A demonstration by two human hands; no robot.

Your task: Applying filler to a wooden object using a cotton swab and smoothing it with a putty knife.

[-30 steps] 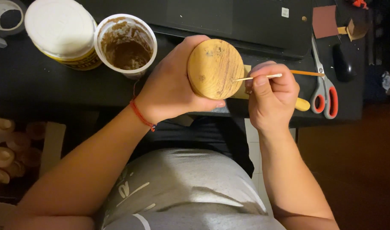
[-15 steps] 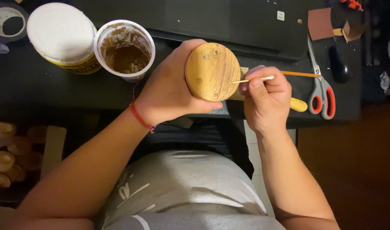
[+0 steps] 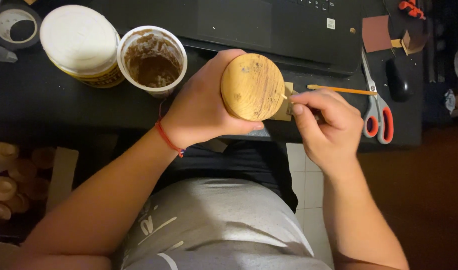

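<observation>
My right hand (image 3: 323,120) has slid its thin stick (image 3: 284,96) in, tip now touching the wooden piece (image 3: 252,87) at 3 o'clock, so I figure I'm dabbing there; left hand (image 3: 204,107) stays clamped around it.

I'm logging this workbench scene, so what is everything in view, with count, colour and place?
Wooden piece: one, tan, round, gripped in left hand.
Thin stick: one, pale, pinched in right hand, tip at the wood's edge.
Open cup: one, white, brown paste inside, desk left.
Lidded tub: one, white lid, beside the cup.
Tape roll: one, dark, top left corner.
Scissors: one pair, red handles, desk right.
Pencil: one, orange, by the scissors.
Laptop: one, black, behind.
Left hand: red string at wrist.
Right hand: beside the wood.
</observation>
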